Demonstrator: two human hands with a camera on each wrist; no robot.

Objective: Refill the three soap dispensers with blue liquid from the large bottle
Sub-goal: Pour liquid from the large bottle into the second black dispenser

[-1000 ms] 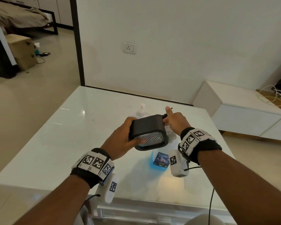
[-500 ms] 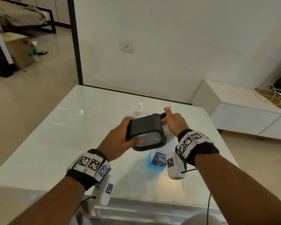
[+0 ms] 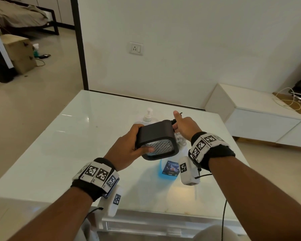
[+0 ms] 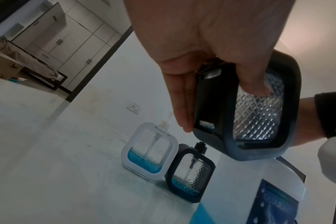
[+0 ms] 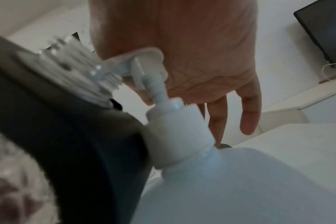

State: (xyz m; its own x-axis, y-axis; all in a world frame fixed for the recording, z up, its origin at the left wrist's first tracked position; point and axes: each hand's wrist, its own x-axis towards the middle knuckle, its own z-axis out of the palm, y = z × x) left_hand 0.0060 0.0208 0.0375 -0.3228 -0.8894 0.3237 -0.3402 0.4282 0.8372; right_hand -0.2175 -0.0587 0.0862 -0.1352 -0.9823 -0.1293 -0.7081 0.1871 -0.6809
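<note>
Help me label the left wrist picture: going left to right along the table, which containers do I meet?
White-framed dispenser → black-framed dispenser standing on the table → black-framed dispenser held up by the left hand → large bottle at the lower right edge.

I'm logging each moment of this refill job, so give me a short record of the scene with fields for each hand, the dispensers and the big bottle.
left hand: grips the black dispenser, held tilted above the table
right hand: at the held dispenser's top end, pinching something small and dark; what it is cannot be told
white dispenser: on the table, pump on, some blue liquid at the bottom
second black dispenser: beside the white one, some blue liquid at the bottom
large bottle: on the table under the hands, blue liquid inside, white pump on
</note>
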